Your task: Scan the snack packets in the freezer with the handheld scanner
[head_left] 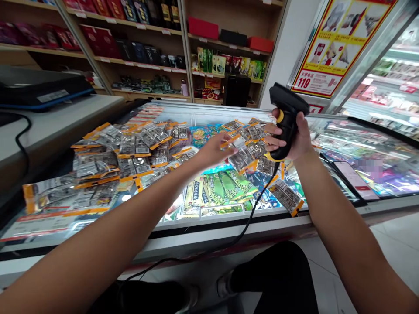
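Packet (241, 156) and scanner (285, 131) in hand over the freezer (183, 244)

From the middle of our view, our left hand (211, 153) pinches the packet's edge at three o'clock, and our right hand (301, 138) clasps the scanner nearer two. More packets (134, 146) lie heaped on the freezer's top at nine; green packs (225, 187) show inside at five. Around us, stocked shelves (140, 27) line eleven to twelve, a poster (340, 50) faces us at two, and a counter (83, 114) stands near ten.

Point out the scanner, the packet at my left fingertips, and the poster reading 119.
Scanner (288, 118): head view, on its upper handle.
Packet (242, 157): head view, on its middle.
Poster (340, 50): head view, amid its photos.
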The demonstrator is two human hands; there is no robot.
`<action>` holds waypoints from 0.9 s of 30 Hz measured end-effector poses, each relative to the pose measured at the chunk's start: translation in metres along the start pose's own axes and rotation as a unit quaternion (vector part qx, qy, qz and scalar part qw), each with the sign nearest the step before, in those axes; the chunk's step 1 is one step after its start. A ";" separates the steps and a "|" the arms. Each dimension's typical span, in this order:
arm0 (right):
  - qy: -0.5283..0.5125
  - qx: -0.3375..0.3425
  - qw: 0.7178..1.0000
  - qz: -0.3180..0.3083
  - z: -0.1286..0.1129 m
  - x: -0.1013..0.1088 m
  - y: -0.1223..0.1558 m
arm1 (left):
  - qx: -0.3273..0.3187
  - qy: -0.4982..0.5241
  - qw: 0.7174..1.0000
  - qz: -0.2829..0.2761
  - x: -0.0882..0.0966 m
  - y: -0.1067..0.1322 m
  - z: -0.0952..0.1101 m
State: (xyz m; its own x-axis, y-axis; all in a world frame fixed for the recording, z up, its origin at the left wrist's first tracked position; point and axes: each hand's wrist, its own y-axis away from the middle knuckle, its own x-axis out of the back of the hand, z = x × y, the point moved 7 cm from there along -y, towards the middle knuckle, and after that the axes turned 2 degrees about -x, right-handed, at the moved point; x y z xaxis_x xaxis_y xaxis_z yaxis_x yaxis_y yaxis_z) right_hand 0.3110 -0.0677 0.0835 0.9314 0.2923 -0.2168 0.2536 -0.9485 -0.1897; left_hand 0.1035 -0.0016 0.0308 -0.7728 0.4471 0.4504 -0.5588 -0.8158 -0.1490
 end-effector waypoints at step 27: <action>0.158 -0.167 0.962 -0.147 0.052 0.007 0.004 | -0.007 0.040 0.977 0.211 0.073 -0.014 -0.018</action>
State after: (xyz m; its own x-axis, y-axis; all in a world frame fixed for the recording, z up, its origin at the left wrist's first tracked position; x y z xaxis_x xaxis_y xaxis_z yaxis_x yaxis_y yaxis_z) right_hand 0.3053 -0.0631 0.0308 0.8257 0.5532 0.1103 0.5396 -0.8316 0.1314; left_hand 0.0498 0.0492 0.0496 -0.9561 0.0998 0.2757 -0.1887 -0.9291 -0.3180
